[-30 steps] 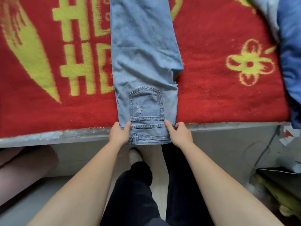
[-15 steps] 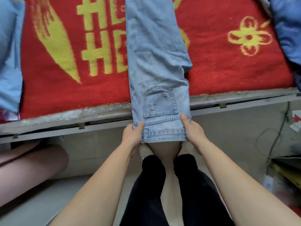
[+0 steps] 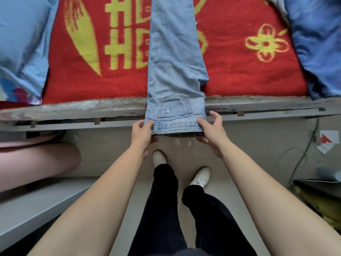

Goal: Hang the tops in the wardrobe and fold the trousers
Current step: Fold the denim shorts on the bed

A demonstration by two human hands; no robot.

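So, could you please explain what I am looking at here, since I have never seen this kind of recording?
There is no machine: a person works with bare hands, and a camera worn on their head looks down at them. A red blanket covers the raised surface. On it lie pale blue jeans, with a light blue garment at the left and a darker blue garment at the right. The left hand and right hand each pinch the jeans' waistband, which hangs past the edge.
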